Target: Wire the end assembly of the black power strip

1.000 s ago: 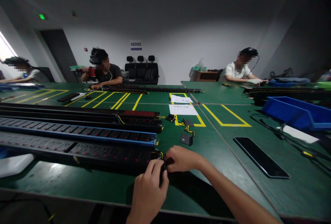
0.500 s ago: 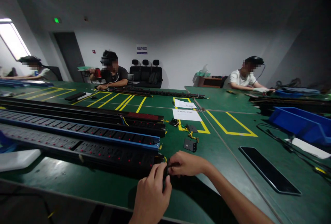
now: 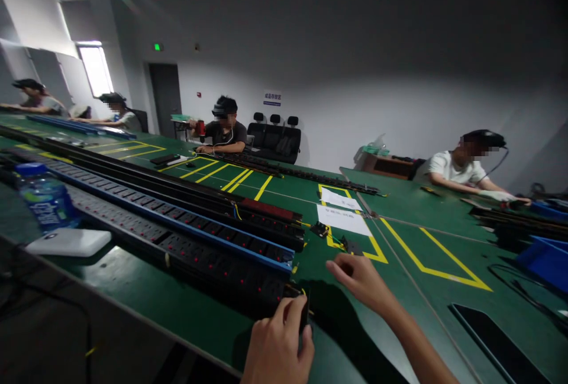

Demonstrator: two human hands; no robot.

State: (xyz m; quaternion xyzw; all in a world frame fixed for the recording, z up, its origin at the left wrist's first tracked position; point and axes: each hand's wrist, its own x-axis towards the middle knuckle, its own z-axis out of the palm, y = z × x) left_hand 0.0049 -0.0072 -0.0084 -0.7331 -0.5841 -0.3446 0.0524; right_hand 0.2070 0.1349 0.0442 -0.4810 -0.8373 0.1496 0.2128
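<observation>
At the near end of the black power strip [image 3: 213, 268], my left hand [image 3: 279, 339] has its fingers and thumb closed on a small black end cap [image 3: 306, 312]. A yellow wire shows beside the fingertips, where the cap meets the strip. My right hand [image 3: 359, 280] is apart from the strip, raised above the table to its right. Its fingers are curled in, and whatever they may hold is hidden. Just beyond that hand lies a black end piece with yellow-green wire [image 3: 352, 246]. A blue-edged power strip [image 3: 248, 249] lies parallel behind the black one.
A bottle [image 3: 44, 197] and a white power bank [image 3: 68, 243] stand at the left. Paper sheets [image 3: 344, 220] lie ahead. On the right are a phone [image 3: 497, 345], cables and a blue bin [image 3: 544, 263]. Several co-workers sit around; one person [image 3: 226, 126] holds a red drill.
My right hand has left the end cap and moved right and up, covering a black plate on the table. My left hand stays on the cap. The view has turned left and tilted.
</observation>
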